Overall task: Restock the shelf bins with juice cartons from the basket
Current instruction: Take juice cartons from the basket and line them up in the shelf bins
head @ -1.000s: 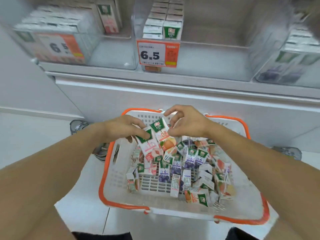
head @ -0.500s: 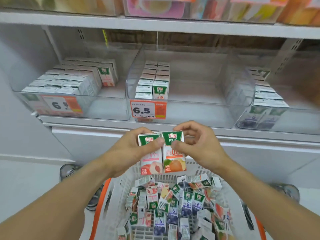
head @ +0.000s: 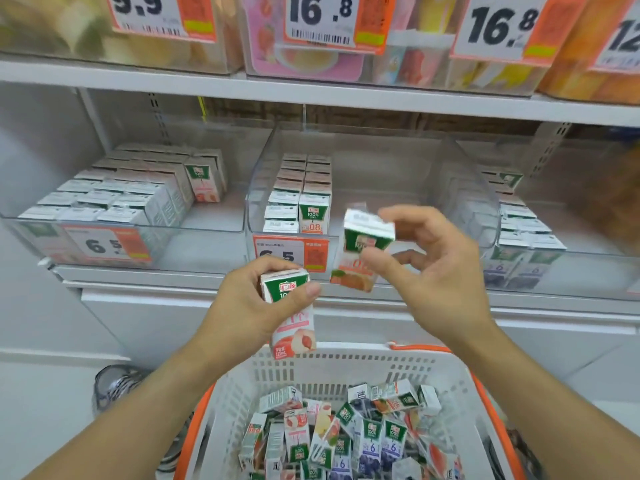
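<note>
My left hand (head: 249, 303) grips a pink peach juice carton (head: 292, 327) upright, just above the far rim of the white basket (head: 332, 370). My right hand (head: 426, 268) pinches an orange-labelled juice carton (head: 360, 251), tilted, in front of the middle clear shelf bin (head: 398, 188). That bin holds two short rows of matching cartons (head: 299, 195) at its left side. The basket below holds several loose cartons (head: 346, 434) of mixed flavours.
A left bin (head: 114, 202) is nearly full of pink cartons. A right bin (head: 526, 230) holds purple-labelled cartons. An upper shelf (head: 311, 88) overhangs the bins, with price tags above. The basket has orange handles (head: 194, 431). A round object (head: 114, 382) lies on the floor at left.
Both hands rose from the basket, each with a carton. The cartons were held side by side and have now separated, the right one moving up towards the middle bin.
</note>
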Available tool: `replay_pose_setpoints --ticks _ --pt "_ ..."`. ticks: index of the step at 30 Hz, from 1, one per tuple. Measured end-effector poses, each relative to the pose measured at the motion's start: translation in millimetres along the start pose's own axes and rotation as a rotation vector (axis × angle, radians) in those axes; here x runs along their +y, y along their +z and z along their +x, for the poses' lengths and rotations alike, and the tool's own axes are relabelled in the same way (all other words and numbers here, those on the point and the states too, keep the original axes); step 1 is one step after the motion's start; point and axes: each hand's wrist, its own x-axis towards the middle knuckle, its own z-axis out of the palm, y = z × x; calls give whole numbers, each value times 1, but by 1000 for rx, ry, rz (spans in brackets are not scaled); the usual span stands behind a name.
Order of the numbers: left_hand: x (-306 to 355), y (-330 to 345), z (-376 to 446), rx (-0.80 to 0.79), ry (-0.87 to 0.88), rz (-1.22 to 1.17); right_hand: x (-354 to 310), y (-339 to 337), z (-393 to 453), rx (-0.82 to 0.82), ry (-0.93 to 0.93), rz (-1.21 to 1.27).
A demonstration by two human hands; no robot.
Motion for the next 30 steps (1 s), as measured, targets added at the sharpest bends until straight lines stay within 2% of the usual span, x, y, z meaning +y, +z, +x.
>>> replay_pose_setpoints --ticks 2,4,9,12,19,21,23,24,26,27,28,30 --pt "-1 -6 1 7 25 28 -10 5 26 122 -122 -75" --pt "0 -7 2 2 38 16 -14 11 58 129 -117 -192" --pt "-1 -15 7 -27 49 -28 6 41 116 -210 251 -525" --pt "-2 -28 7 -8 37 -61 24 58 127 -291 328 -650" --pt "1 -51 3 90 25 -81 28 69 124 -306 314 -770" --pt "1 -56 2 99 10 -92 12 66 119 -230 213 -790" --pt "1 -60 1 102 5 -86 -8 68 107 -116 42 -658" --pt "1 -61 1 105 10 -83 -19 71 98 -165 3 -532" --pt "2 -65 -1 123 41 -60 -37 85 76 -522 57 -299" --pt "1 -67 -3 135 59 -35 -42 95 65 -703 91 -286" --pt "2 -69 -4 153 66 -12 -44 105 58 -809 67 -359" --pt "4 -73 -8 194 70 -12 -43 126 51 -795 -59 -516"
